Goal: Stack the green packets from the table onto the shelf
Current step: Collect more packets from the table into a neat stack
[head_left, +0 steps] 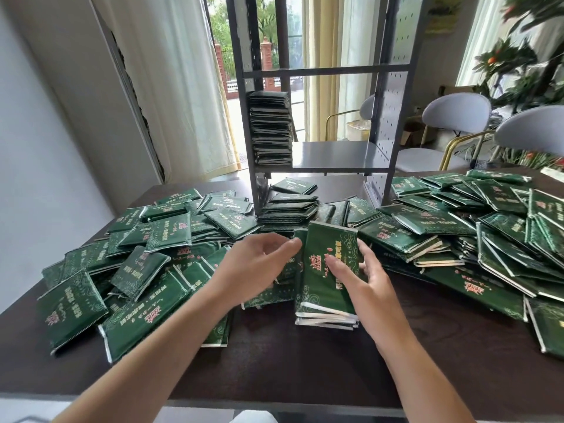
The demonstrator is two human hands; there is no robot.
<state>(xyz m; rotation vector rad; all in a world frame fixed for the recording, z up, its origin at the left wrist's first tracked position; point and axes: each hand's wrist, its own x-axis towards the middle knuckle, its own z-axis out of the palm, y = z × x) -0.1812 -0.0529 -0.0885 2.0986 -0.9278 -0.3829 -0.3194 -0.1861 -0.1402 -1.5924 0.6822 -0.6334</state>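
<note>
Right hand (pixel 363 276) presses loose fingers on a small stack of green packets (pixel 328 279); left hand (pixel 259 261), relaxed, touches its left edge

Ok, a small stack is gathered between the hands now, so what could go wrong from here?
1. The small stack is tilted and only loosely steadied by the right hand; the left hand is open beside it, so packets could slide apart on lifting.
2. The tall pile on the shelf looks uneven and nearly reaches the board above; adding more may topple it.
3. Loose packets crowd the shelf's feet and could be knocked off the table.
</note>
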